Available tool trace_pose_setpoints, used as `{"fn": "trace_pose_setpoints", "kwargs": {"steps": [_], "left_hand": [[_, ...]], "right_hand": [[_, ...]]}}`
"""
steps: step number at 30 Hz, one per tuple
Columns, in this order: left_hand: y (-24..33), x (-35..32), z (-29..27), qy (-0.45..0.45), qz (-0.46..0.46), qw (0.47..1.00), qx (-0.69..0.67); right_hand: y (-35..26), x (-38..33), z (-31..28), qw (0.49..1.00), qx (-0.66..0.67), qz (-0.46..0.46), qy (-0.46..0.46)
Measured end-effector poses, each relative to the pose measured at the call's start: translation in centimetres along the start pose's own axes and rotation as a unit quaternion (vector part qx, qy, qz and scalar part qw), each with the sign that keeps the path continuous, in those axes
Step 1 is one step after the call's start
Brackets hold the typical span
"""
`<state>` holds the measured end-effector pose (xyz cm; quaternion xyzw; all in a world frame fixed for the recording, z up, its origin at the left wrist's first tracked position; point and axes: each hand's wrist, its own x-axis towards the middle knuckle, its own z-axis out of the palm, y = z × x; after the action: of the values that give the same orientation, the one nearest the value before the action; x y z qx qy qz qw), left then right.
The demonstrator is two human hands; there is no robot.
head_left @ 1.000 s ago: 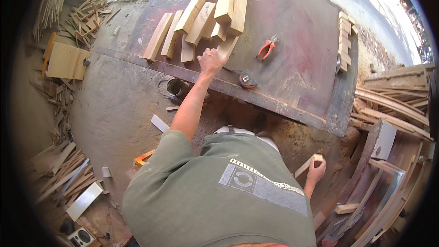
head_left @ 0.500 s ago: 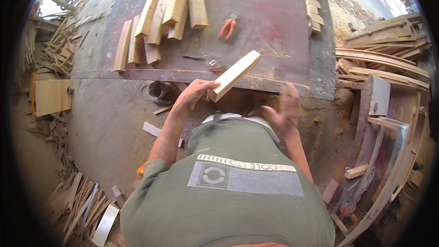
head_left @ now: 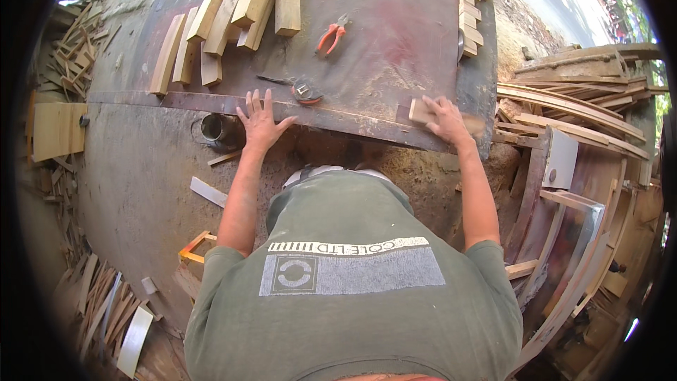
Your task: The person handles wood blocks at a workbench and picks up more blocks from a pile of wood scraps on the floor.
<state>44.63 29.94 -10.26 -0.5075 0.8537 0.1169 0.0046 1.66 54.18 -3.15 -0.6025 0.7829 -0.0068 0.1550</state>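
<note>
My left hand (head_left: 259, 121) has its fingers spread at the near edge of the worktable (head_left: 367, 63), holding nothing. At the right end of that edge, my right hand (head_left: 449, 121) grips a short wooden block (head_left: 422, 111) from above. The block lies on or just over the tabletop; motion blurs its right end. Between my hands, nearer the left one, a tape measure (head_left: 307, 92) rests on the table. Pliers with orange handles (head_left: 330, 39) lie farther back. Several thick wooden blocks (head_left: 215, 3) are grouped at the far left of the table.
A row of small wooden blocks (head_left: 468, 10) lines the table's right side. Below the near edge on the left stands a metal can (head_left: 214, 127). Long boards (head_left: 564, 109) are stacked on the right beside a wooden frame (head_left: 575, 201). Scrap strips (head_left: 99, 310) cover the floor at lower left.
The block has gone from my left hand to my right and moved rightward, down to the table edge. My left hand is now empty with spread fingers. The view has shifted slightly.
</note>
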Motion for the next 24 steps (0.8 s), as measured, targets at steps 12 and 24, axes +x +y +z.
{"fn": "trace_pose_setpoints", "kwargs": {"steps": [12,24], "left_hand": [[-4.7,-0.2,5.6,0.056,0.069,0.994,-0.06],[-4.4,2.5,5.9,0.091,0.091,0.988,-0.08]], "right_hand": [[-1.9,1.8,4.3,0.998,0.031,-0.032,-0.032],[-5.5,2.9,10.1,0.965,-0.07,-0.034,0.249]]}}
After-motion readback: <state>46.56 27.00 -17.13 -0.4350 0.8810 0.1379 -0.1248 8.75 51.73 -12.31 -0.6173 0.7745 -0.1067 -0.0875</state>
